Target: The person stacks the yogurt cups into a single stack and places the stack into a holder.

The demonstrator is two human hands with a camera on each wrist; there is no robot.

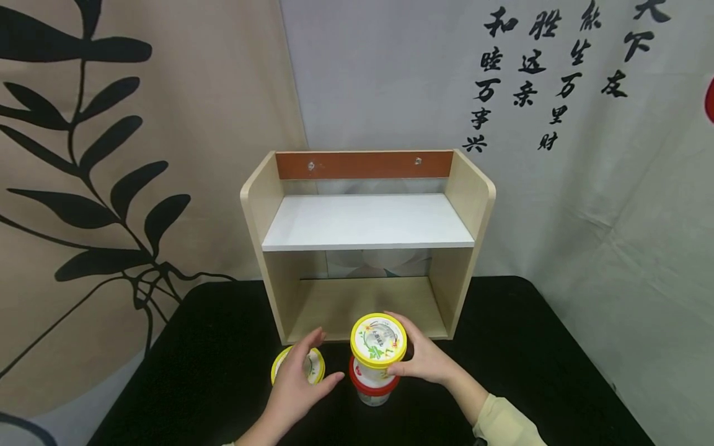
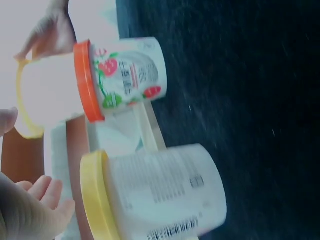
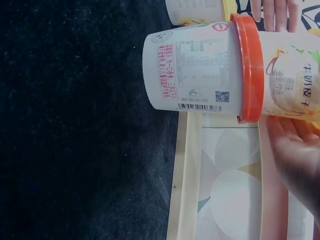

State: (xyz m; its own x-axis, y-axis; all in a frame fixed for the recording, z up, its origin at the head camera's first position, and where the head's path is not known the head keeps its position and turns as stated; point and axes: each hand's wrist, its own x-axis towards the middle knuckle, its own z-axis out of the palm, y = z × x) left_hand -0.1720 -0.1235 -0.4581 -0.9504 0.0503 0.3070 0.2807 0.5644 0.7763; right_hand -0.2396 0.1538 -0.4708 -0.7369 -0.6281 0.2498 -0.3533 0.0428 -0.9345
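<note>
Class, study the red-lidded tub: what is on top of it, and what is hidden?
A yellow-lidded tub, held by the right hand, stands on the red-lidded tub. Its base hides the middle of the red lid.

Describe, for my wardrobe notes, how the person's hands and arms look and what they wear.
The left hand and right hand are bare: no gloves, rings, cables or markings show. The right arm wears a pale yellow sleeve that stops short of the wrist. On the left, only a pale sliver at the head view's bottom edge hints at a sleeve.
</note>
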